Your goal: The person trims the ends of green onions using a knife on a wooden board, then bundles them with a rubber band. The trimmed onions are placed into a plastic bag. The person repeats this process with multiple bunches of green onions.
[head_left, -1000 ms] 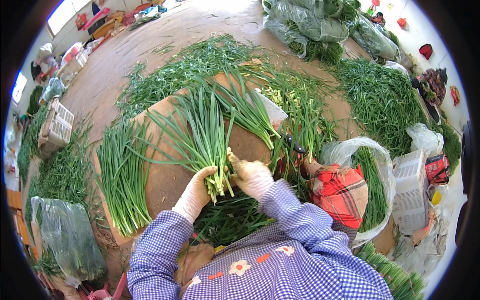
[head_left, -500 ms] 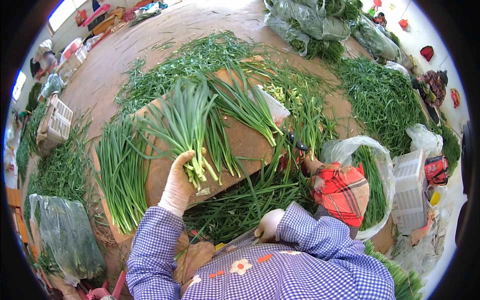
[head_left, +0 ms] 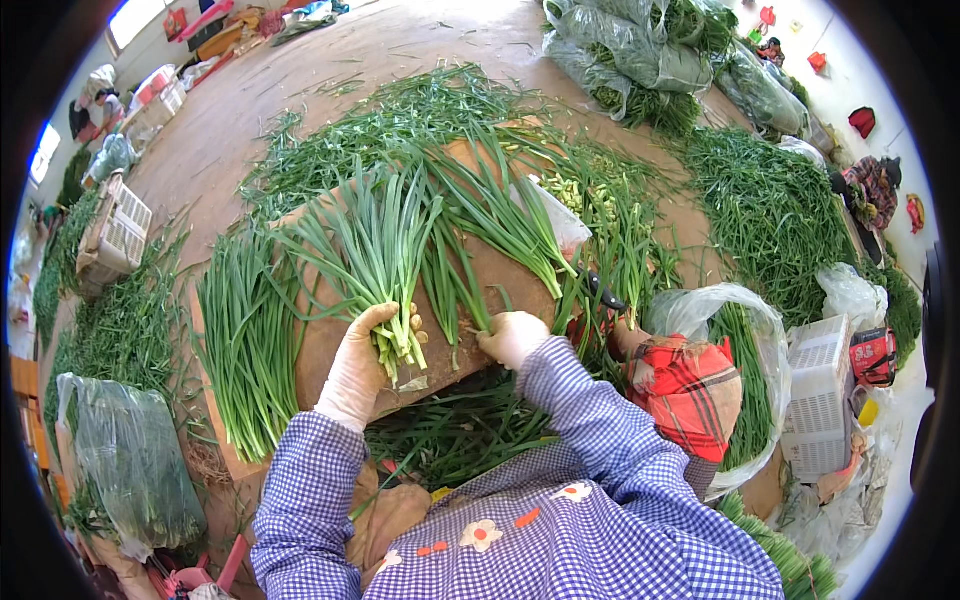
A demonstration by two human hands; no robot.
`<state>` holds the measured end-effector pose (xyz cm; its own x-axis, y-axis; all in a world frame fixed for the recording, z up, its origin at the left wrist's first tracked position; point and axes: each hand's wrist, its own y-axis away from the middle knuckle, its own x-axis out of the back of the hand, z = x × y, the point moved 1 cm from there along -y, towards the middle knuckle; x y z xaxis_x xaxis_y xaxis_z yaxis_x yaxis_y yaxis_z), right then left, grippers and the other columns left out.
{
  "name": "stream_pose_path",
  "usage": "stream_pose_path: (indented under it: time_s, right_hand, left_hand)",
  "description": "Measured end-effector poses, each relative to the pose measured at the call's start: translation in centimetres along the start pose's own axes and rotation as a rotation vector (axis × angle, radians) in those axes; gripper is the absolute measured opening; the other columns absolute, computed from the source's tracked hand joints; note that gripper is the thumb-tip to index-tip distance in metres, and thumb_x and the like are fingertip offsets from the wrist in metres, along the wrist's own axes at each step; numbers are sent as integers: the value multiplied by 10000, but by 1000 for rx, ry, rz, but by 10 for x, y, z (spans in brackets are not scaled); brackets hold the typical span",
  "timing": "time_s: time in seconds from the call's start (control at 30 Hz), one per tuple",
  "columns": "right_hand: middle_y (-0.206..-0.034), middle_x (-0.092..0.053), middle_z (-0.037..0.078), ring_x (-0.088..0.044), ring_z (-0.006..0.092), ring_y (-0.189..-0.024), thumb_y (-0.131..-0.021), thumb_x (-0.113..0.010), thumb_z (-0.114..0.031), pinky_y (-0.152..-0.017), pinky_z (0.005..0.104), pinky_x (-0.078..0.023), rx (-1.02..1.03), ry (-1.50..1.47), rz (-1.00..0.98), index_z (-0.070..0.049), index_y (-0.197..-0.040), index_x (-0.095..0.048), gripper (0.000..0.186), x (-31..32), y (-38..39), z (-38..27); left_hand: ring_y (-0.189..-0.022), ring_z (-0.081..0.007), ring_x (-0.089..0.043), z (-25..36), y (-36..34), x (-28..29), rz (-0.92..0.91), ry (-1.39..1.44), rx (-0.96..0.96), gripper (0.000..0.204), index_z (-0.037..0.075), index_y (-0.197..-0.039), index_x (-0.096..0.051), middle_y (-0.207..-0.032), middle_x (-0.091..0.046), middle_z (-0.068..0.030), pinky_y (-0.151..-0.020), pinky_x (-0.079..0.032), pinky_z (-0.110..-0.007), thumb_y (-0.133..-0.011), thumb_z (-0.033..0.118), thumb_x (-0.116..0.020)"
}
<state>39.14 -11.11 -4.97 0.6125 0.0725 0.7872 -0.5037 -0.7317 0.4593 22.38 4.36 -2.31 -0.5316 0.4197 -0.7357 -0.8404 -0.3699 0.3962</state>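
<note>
My left hand, in a pale glove, grips a bunch of long green chives by the pale stem ends, leaves fanning away over the brown board. At the near edge of the board, my gloved right hand closes its fingers on a few green chive stalks; its fingertips are partly hidden. Loose chives lie to the right of the held bunch. A thick row of chives is laid along the left side. Beyond my right hand rests a knife with a black handle.
A red plaid sleeve is close by my right arm. An open plastic bag of chives and a white crate stand further right. At left is a filled clear bag. Heaped greens cover the floor at right.
My right hand has risen from my lap to the board's near edge and taken hold of some chive stalks. My left hand still holds its bunch in nearly the same place.
</note>
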Motion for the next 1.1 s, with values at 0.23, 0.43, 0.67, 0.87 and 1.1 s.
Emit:
stream_pose_path:
  time_s: [0.23,0.43,0.67,0.87,1.1]
  right_hand:
    - [-553,-557,41,-507,147,-422,-927,-551,-217,-424,247,-425,-51,-1492,41,22,-807,-603,272,-9,22,60]
    - [-608,-599,46,-515,116,-436,-923,-585,-143,-386,234,-445,-74,-1386,203,27,-877,-608,177,-9,36,67]
    - [-712,-676,132,-675,254,-675,-891,-607,-391,-686,344,-540,-3,-63,469,-63,-877,-706,343,3,53,41]
    - [-999,-673,159,-662,350,-838,-946,-515,-341,-767,454,-528,188,258,169,-64,-1275,-509,431,-26,7,5]
    - [-885,-678,95,-614,119,-658,-930,-576,-76,-616,233,-544,120,-1370,167,52,-1145,-587,251,-25,40,20]
  left_hand:
    - [-818,-210,-655,-18,-1,-5,1,-34,43,404,-84,-1149,-561,-993,-655,-160,-700,-582,-348,-839,173,-596]
    - [-798,-211,-660,-23,1,-8,51,-18,72,393,-61,-1148,-574,-1050,-657,-149,-669,-588,-343,-825,161,-602]
    - [-785,-202,-656,-14,-3,2,18,-2,-17,421,-87,-1154,-556,-924,-655,-142,-729,-580,-351,-826,172,-605]
    - [-798,-203,-653,-13,-1,1,-31,-33,9,420,-85,-1156,-557,-960,-653,-140,-740,-570,-361,-835,184,-587]
    - [-837,-223,-657,-22,4,-6,-75,25,149,429,-56,-1188,-552,-1084,-647,-164,-765,-571,-383,-833,182,-589]
